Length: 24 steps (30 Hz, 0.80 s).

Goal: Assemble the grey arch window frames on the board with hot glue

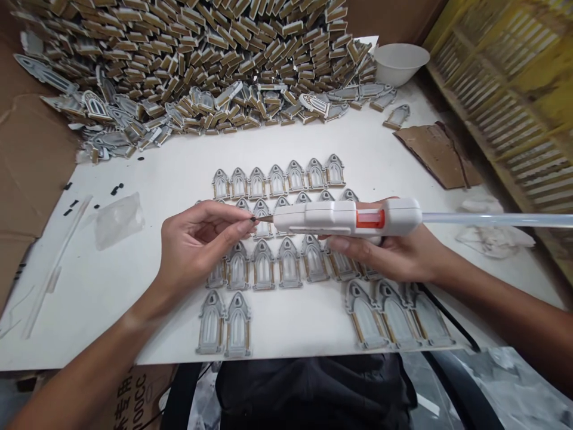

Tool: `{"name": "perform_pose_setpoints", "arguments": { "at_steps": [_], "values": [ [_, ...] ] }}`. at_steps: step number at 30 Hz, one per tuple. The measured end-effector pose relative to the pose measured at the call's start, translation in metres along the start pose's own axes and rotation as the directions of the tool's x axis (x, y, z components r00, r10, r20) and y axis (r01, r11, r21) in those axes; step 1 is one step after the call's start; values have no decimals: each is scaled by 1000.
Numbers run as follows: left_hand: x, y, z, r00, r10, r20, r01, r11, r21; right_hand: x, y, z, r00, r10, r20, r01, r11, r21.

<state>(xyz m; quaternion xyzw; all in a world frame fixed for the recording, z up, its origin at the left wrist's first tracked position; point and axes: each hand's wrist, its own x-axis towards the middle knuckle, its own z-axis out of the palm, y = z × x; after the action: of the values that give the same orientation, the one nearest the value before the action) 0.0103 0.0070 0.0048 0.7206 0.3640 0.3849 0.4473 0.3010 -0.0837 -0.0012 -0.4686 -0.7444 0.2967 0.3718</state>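
My right hand [394, 254] grips a white hot-glue gun [349, 217] with an orange window, held level, nozzle pointing left. A clear glue stick [496, 220] juts from its back toward the right. My left hand [197, 242] is pinched, fingertips at the nozzle tip, on something too small to name. Below both hands lie rows of small grey arched window pieces [277, 179] with brown edges, flat on the white board [134, 280]. More of these pieces [394, 313] lie near the board's front edge.
A large heap of the same pieces [201, 54] fills the back of the board. A white bowl [400, 61] stands at the back right, a cardboard scrap [436, 152] beside it. Crumpled plastic [119, 218] lies left, yellow lattice racks [514, 89] right. The gun's black cord [447, 319] runs off the front edge.
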Motion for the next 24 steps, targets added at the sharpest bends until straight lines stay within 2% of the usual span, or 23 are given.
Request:
{"name": "perform_pose_setpoints", "arguments": {
  "at_steps": [7, 24],
  "values": [
    [-1, -2, -1, 1000, 8, -3, -8, 1000, 13, 1, 1, 0, 999, -53, -5, 53, 999, 10],
    [-1, 1, 1, 1000, 10, -2, -10, 999, 36, -1, 2, -1, 1000, 5, 25, -5, 1000, 7]
  ]
}}
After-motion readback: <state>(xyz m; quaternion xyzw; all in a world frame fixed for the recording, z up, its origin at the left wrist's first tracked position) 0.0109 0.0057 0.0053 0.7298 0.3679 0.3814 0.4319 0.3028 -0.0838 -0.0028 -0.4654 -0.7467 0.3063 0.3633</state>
